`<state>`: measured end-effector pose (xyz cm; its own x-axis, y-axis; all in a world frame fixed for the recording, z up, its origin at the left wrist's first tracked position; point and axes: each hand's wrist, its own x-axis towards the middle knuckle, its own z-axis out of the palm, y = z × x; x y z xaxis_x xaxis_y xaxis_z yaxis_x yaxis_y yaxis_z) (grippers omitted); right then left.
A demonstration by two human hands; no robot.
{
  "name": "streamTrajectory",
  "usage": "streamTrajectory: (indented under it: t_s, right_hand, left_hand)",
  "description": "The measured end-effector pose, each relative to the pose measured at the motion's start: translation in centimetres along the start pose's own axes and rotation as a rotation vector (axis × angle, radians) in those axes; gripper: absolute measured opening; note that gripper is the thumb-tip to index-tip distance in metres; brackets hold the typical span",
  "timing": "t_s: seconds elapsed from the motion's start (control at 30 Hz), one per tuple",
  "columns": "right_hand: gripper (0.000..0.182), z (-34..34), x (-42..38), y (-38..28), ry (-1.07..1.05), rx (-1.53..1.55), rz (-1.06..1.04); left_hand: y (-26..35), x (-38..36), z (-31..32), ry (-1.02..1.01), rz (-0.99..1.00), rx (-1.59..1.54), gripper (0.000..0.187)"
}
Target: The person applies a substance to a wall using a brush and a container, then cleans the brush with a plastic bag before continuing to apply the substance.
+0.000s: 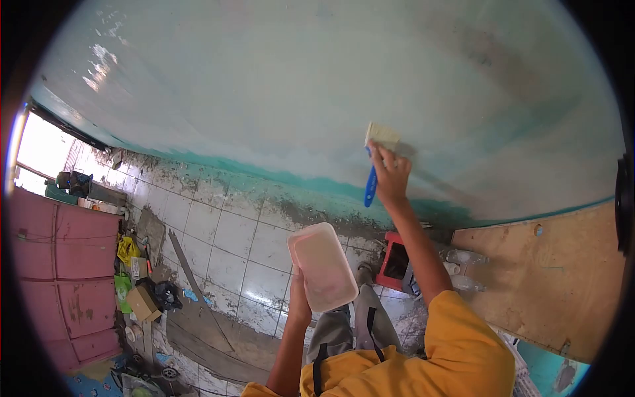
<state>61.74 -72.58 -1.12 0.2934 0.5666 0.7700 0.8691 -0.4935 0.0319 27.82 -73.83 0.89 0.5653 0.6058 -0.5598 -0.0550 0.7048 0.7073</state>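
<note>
My right hand point(391, 173) is closed around a paintbrush point(371, 185) with a blue handle and pale bristles. The bristles point upward and lie against the wall point(278, 86), which is coated whitish over teal. Lower down, my left hand point(299, 291) grips a shallow, rectangular plastic container point(324, 268) by its left side. The container looks translucent with a pinkish tint and is held in front of my legs. Most of the left fingers are hidden behind it.
White tiled floor point(231, 235) with grime runs along the wall's foot. A red-framed box point(395, 263) and plastic bottles point(468, 257) stand right, beside a wooden panel point(549, 271). Left are a pink cabinet point(83, 245), a cardboard box point(142, 303), bags and a long strip point(188, 271).
</note>
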Motion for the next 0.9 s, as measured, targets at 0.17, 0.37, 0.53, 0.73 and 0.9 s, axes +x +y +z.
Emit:
streamTrajectory:
  t_s: [0.17, 0.37, 0.53, 0.73, 0.9]
  right_hand:
    - [0.037, 7.2, -9.3, -0.5, -0.276, 0.058, 0.001]
    - [0.037, 3.5, -3.6, 0.0, -0.270, 0.169, 0.046]
    - [0.038, -2.4, 3.1, 0.8, 0.033, 0.171, 0.051]
    - [0.040, 0.7, -0.8, 0.6, 0.091, 0.039, 0.025]
    - [0.038, 6.3, -8.0, 0.1, -0.259, 0.104, -0.034]
  left_hand:
    - [-0.4, 0.3, -0.5, -0.004, 0.001, 0.013, 0.078]
    - [-0.2, -0.3, -0.7, 0.015, 0.016, 0.002, 0.076]
    - [0.3, -0.3, -0.3, 0.033, -0.001, -0.015, 0.077]
    - [-0.3, 0.5, 0.0, 0.030, -0.004, -0.007, 0.079]
    - [-1.4, 1.3, 0.0, 0.038, 0.010, -0.002, 0.078]
